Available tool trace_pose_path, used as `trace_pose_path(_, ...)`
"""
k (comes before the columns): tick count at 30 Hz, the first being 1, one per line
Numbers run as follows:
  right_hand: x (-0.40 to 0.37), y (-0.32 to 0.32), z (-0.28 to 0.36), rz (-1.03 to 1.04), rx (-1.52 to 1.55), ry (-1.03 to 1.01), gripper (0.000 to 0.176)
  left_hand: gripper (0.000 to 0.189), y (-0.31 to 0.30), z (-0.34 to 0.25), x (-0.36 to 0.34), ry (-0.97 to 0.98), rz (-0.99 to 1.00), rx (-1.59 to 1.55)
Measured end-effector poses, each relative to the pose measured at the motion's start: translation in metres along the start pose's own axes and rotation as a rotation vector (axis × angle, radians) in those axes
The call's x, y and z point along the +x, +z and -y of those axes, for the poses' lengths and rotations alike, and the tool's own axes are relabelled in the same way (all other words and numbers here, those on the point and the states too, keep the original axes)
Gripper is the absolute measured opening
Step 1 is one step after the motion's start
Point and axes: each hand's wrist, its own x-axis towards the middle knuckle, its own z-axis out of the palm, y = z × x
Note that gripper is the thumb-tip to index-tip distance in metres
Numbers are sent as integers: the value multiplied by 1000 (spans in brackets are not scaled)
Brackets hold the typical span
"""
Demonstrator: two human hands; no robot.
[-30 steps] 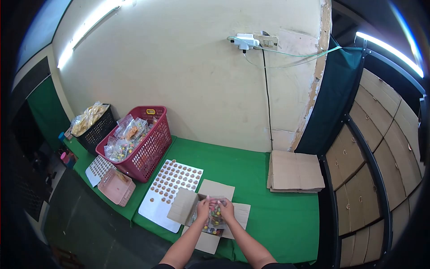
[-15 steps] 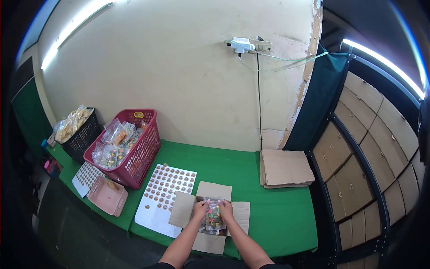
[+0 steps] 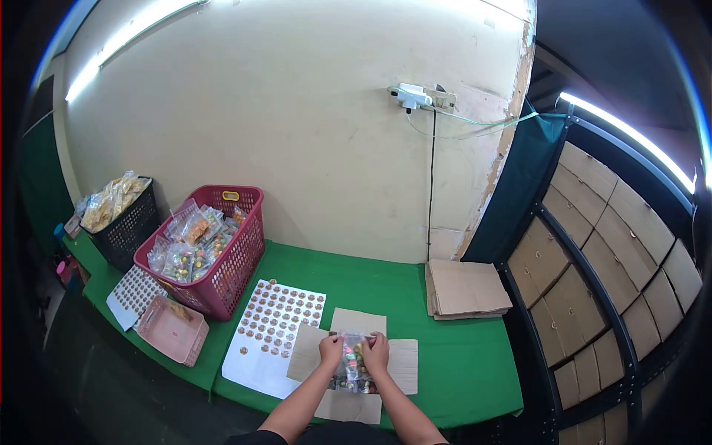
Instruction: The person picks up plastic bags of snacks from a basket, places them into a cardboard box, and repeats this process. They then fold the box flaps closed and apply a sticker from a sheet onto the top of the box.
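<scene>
My left hand (image 3: 331,349) and my right hand (image 3: 377,354) pinch the two upper sides of a clear plastic bag of colourful wrapped sweets (image 3: 354,361). The bag hangs upright over an open cardboard box (image 3: 359,321) with its flaps spread out. More clear packaging with colourful pieces (image 3: 354,386) shows below it in the box. Left of the box, partly under one flap, lies a white sheet of round stickers (image 3: 261,371).
A maroon basket of filled bags (image 3: 230,271), a black basket of bags (image 3: 132,233) and a pink tray (image 3: 194,348) stand left. Flattened cardboard (image 3: 467,288) is stacked at the back right. Shelves of cartons (image 3: 571,297) line the right side.
The camera view has shifted and tilted slightly. Both hands still hold the bag over the box; the right hand has turned a little and the bag's front looks more creased.
</scene>
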Motion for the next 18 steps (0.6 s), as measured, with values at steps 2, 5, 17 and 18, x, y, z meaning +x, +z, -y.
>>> trace_pose_path(2,-13,7,1,66,-33,-73,37,30,-1,-4,5,18,47,-49)
trace_pose_path(5,-16,7,-22,200,61,-123,35,33,-3,-15,-6,-80,256,-326)
trace_pose_path(17,-28,10,-26,409,452,220,38,28,4,21,-27,-414,464,-793)
trace_pose_path(18,-29,7,-23,445,568,236,38,26,3,17,-28,-405,448,-784)
